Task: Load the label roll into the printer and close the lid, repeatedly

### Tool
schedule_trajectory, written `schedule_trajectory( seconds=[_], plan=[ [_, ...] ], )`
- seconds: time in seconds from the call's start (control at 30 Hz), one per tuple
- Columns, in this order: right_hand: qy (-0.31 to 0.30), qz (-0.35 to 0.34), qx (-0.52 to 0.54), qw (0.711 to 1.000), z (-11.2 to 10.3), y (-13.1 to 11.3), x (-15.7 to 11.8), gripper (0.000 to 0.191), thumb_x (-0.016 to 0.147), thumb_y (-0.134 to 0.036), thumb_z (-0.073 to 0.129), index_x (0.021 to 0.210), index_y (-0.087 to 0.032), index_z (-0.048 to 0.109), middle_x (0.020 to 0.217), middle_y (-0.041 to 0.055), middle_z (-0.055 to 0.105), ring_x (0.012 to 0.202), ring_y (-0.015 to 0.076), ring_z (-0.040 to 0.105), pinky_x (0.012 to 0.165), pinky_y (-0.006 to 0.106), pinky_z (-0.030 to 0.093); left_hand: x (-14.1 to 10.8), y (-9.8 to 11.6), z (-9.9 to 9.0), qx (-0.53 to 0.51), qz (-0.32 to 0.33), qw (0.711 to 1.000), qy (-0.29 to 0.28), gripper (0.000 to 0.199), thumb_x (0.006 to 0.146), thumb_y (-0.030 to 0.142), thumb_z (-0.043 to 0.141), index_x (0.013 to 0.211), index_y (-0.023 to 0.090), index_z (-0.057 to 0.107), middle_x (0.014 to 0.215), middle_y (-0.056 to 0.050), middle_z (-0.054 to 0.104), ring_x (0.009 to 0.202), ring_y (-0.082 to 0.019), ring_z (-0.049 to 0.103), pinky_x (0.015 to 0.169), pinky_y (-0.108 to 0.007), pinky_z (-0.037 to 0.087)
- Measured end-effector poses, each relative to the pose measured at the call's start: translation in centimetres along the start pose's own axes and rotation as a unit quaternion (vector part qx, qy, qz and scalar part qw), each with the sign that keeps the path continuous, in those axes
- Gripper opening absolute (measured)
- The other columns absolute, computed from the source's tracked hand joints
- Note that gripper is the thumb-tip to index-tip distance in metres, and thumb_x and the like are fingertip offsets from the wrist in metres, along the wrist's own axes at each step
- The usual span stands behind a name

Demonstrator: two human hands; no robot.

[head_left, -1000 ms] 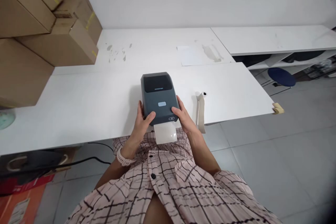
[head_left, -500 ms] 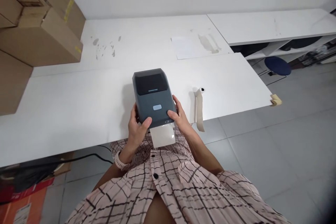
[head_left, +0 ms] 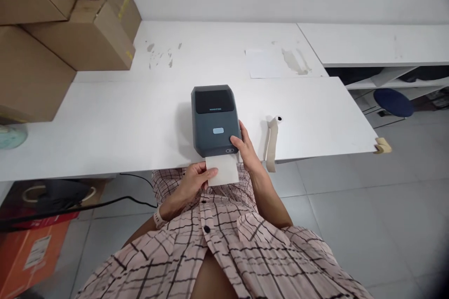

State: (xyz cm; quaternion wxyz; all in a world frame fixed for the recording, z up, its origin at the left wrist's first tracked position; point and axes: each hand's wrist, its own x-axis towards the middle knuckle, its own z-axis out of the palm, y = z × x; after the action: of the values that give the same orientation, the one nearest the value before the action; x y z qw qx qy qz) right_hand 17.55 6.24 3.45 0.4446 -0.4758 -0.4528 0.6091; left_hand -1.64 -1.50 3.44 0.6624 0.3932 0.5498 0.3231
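The printer (head_left: 215,121) is looking like matt dark plastic with a glossy window, the label (head_left: 222,170) is smooth white paper, boxes (head_left: 52,23) are showing plain cardboard.

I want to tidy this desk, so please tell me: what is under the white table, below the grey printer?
Under the white table, on the left, lie a black cable, a dark object with a pale loop, and an orange-red box. Directly below the printer, the person's checked shirt covers the floor.
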Motion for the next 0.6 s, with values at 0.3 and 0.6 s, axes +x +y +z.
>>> schedule_trajectory(
  seconds=[0.3,0.6],
  plan=[
    [0.002,-0.087,-0.151,0.985,1.0,-2.9,3.0,0.108,0.082,-0.052,0.078,0.170,-0.033,0.018,0.173,0.0081,0.032,0.155,0.0369,0.037,0.127,0.058,0.036,-0.5,0.3,-1.4,0.116,0.083,0.990,0.014,0.047,0.085,0.059,0.069,0.064,0.019,0.058,0.058,0.003,0.052,0.057,-0.012,0.047,0.055,-0.026,0.040],
    [0.017,-0.091,-0.168,0.981,0.7,-3.0,2.4,0.102,0.083,-0.058,0.079,0.167,-0.036,0.026,0.170,0.0086,0.038,0.157,0.0365,0.037,0.128,0.062,0.034,1.1,1.9,-2.8,0.114,0.227,0.934,0.253,0.057,0.100,0.057,0.056,0.147,0.026,0.057,0.156,-0.011,0.057,0.141,-0.027,0.056,0.110,-0.038,0.052]
  ],
)
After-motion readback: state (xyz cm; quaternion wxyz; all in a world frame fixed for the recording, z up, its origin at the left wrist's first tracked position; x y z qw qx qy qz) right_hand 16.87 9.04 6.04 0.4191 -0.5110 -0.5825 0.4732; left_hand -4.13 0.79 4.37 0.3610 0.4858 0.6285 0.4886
